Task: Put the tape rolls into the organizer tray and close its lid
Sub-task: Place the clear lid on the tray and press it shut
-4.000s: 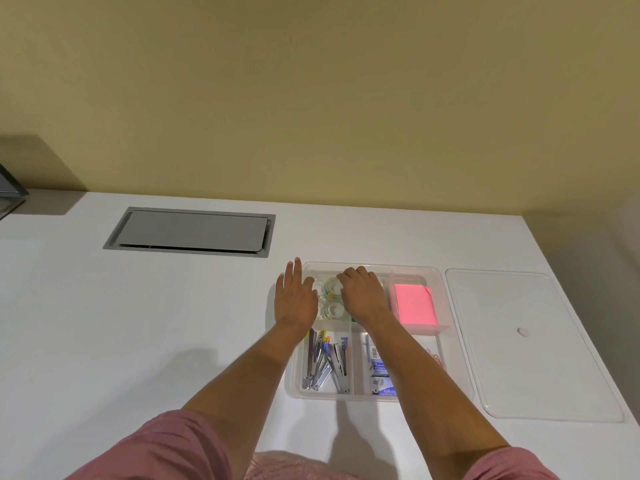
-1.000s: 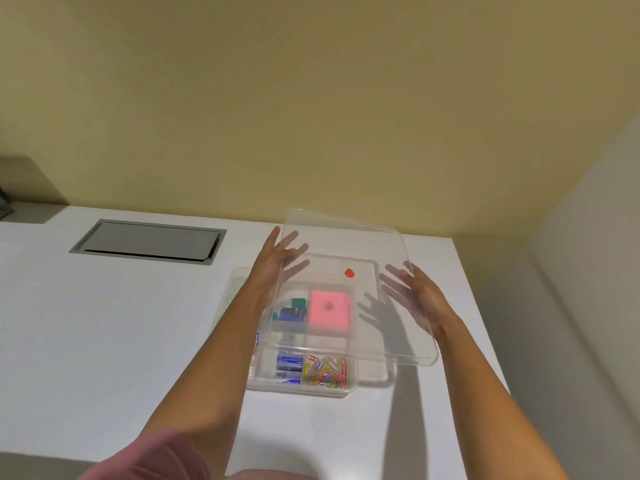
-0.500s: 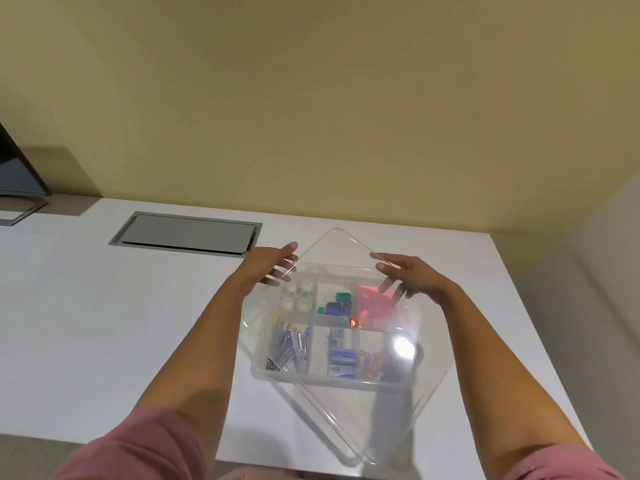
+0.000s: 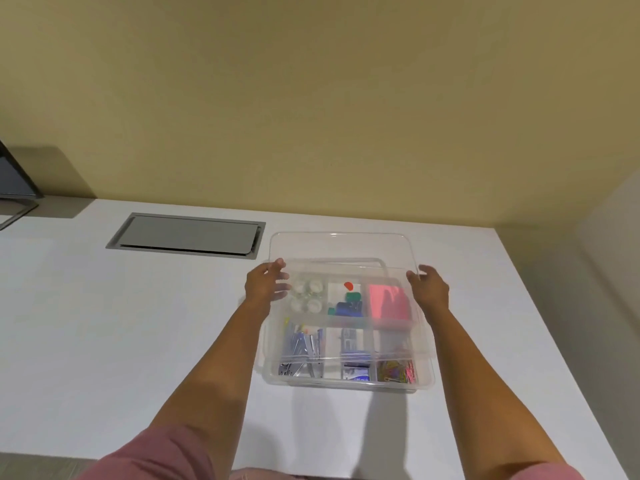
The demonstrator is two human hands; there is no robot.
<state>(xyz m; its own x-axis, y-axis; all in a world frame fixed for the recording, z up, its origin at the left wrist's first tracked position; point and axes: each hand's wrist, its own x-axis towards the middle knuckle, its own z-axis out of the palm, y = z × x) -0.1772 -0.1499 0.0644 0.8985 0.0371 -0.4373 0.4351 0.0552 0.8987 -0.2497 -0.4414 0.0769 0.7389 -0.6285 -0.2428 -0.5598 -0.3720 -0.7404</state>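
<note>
Tape rolls (image 4: 305,296), clear and four in number, lay in the far-left compartment of the organizer tray (image 4: 424,377), seen through the lid. Nearest the camera, pink sleeves (image 4: 149,455) at the frame's lower edge, bare forearms reaching out over the white worktop (image 4: 104,323). Tray's near row held metal clips on the left, a blue box in the middle, coloured paper clips (image 4: 398,371) on the right. Far row: tape rolls, then green and blue binder clips (image 4: 348,303), then a pink note pad (image 4: 386,303). Clear lid (image 4: 337,244) held over the tray, its far edge past the tray's far rim, near front corners still showing uncovered; not seated. Left hand (image 4: 265,285) had its grip closed on the lid's left edge, right hand (image 4: 429,289) on the right edge. Beyond, a grey cable hatch (image 4: 187,235) set flush in the worktop, a monitor foot (image 4: 14,199) at far left, yellow wall behind.
</note>
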